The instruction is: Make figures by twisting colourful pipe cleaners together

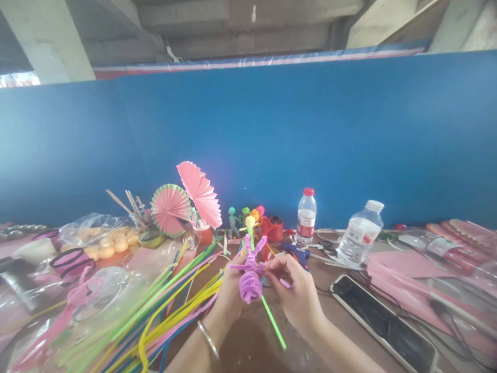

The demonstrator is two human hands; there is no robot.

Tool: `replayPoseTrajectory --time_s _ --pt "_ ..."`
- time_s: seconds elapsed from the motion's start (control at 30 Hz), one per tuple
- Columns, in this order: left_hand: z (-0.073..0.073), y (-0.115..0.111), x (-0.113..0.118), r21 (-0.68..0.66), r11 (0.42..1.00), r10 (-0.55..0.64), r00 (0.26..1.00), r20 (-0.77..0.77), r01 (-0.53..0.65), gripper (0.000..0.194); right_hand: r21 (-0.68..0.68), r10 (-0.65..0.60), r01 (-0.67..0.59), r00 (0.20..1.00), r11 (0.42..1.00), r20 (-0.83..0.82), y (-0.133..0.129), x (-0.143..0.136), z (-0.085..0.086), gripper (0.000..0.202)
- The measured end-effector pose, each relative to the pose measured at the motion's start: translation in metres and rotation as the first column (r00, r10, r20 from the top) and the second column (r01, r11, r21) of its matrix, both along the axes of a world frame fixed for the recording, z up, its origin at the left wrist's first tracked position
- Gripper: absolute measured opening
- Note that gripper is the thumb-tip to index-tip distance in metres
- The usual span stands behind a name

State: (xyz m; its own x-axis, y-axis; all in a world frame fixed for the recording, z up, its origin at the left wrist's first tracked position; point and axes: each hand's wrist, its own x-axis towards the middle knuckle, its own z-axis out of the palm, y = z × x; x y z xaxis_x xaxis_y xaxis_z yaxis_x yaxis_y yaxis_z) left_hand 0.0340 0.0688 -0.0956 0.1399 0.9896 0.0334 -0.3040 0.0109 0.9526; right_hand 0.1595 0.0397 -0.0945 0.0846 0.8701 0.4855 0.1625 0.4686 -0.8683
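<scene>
A purple pipe cleaner figure (250,285) with a coiled, rounded end and thin limbs is between my hands, at the middle of the view. My left hand (230,285) is closed around it from behind and the left, its fingers partly hidden by the figure. My right hand (293,282) pinches one of the figure's side limbs between thumb and forefinger, and a short purple end pokes out below the fingers. Under the hands a light green stem (274,322) slants toward me. Just beyond stands a figure with a yellow head (249,223).
Loose coloured pipe cleaners (171,305) spread at left. Pink paper fans (200,194), small pipe cleaner figures (232,221) and a red tape roll (275,229) stand along the back. Water bottles (306,220), a blue glue gun (297,253) and a phone (382,318) are at right.
</scene>
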Motion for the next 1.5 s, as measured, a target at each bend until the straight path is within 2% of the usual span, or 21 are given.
replayPoseTrajectory --time_s 0.1,0.2,0.27,0.37,0.5,0.57,0.67,0.8,0.93,1.03,1.17,1.33,1.5 --pt "0.03 -0.002 -0.01 0.052 0.975 -0.215 0.977 0.007 0.215 0.005 0.116 -0.047 0.033 0.992 0.993 0.119 0.002 -0.001 0.016 0.006" --pt "0.051 -0.001 -0.021 0.129 0.961 -0.248 0.969 0.016 0.244 0.013 0.172 -0.08 0.052 0.984 0.984 0.16 0.005 0.0 0.029 0.006" --pt "0.056 0.001 -0.026 0.156 0.961 -0.243 0.967 0.069 0.231 0.017 0.183 -0.094 0.063 0.982 0.981 0.166 0.007 0.001 0.034 0.008" --pt "0.055 0.004 -0.025 0.166 0.963 -0.223 0.974 0.047 0.213 0.023 0.149 -0.096 0.076 0.986 0.986 0.135 0.01 0.003 0.034 0.009" --pt "0.053 0.005 -0.016 0.21 0.967 -0.109 0.978 -0.178 0.146 0.025 0.056 -0.078 0.075 0.996 0.996 0.047 0.014 0.007 0.031 0.01" --pt "0.054 0.004 -0.014 0.192 0.969 -0.124 0.976 -0.177 0.158 0.024 -0.002 -0.085 0.085 0.996 0.996 0.027 0.016 0.01 0.034 0.01" --pt "0.055 0.003 -0.016 0.139 0.964 -0.208 0.97 -0.127 0.225 0.026 -0.095 -0.06 0.065 0.997 0.993 0.056 0.017 0.014 0.04 0.006" --pt "0.055 0.004 -0.019 0.132 0.968 -0.191 0.97 -0.15 0.212 0.027 -0.199 0.002 0.02 0.994 0.98 0.112 0.018 0.018 0.045 0.007" --pt "0.051 0.006 -0.017 0.135 0.97 -0.177 0.967 -0.183 0.203 0.026 -0.132 -0.008 0.037 0.978 0.99 0.209 0.019 0.018 0.041 0.009" --pt "0.048 0.007 -0.015 0.107 0.977 -0.168 0.975 -0.144 0.184 0.026 -0.065 -0.039 0.059 0.963 0.996 0.266 0.02 0.017 0.035 0.009" --pt "0.046 0.006 -0.012 0.07 0.976 -0.205 0.978 -0.042 0.208 0.027 -0.009 -0.047 0.05 0.975 0.999 0.218 0.023 0.015 0.028 0.011" --pt "0.047 0.006 -0.011 0.067 0.981 -0.184 0.983 -0.015 0.184 0.024 0.046 -0.022 0.017 0.992 0.999 0.128 0.026 0.013 0.021 0.009" --pt "0.04 0.011 -0.012 -0.001 0.978 -0.206 0.977 -0.048 0.206 0.021 0.124 -0.062 0.036 0.976 0.992 0.211 0.031 0.013 0.012 0.016"
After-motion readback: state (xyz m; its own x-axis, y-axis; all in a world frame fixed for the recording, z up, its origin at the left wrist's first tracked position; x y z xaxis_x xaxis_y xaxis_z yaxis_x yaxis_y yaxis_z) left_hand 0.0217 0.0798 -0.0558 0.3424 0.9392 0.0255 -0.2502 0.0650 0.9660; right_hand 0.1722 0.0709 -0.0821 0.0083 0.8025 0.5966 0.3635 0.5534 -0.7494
